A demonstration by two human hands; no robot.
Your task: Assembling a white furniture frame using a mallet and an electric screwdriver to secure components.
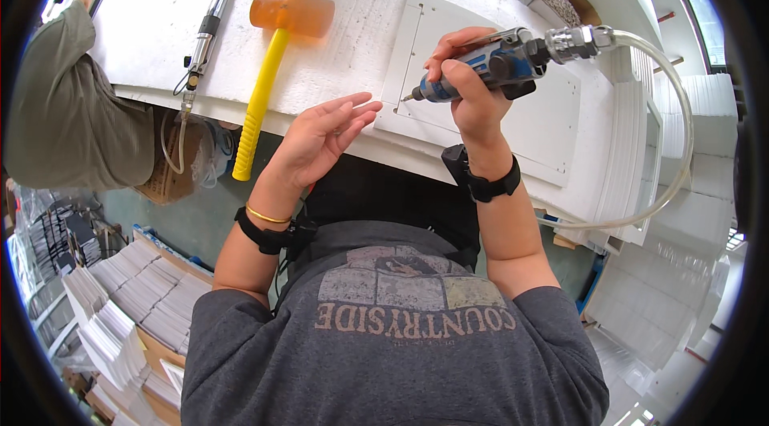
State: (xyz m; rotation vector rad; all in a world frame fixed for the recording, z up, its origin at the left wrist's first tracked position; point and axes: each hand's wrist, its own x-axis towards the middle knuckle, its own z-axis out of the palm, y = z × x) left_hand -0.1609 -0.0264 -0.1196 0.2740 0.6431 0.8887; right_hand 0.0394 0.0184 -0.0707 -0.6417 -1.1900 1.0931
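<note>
Nearest you, stacks of white sheets [132, 298] sit low on your left; your left hand [320, 138] hovers open, fingers spread, holding nothing, at the table [352, 42] edge; your right hand [473, 90] is closed around the blue pneumatic screwdriver [489, 70], its tip on the white panel [521, 114], its clear hose [677, 146] looping right; a yellow-handled mallet [268, 66] lies left; beyond it, a second pen-like driver [204, 34]; another person's sleeve [64, 106] borders the table far left.

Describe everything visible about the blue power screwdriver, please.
The blue power screwdriver has a blue and dark grey body, a thin bit at its left end and a metal fitting with a clear hose at its right. The right hand grips it, lying nearly level, bit tip at the white panel.
</note>
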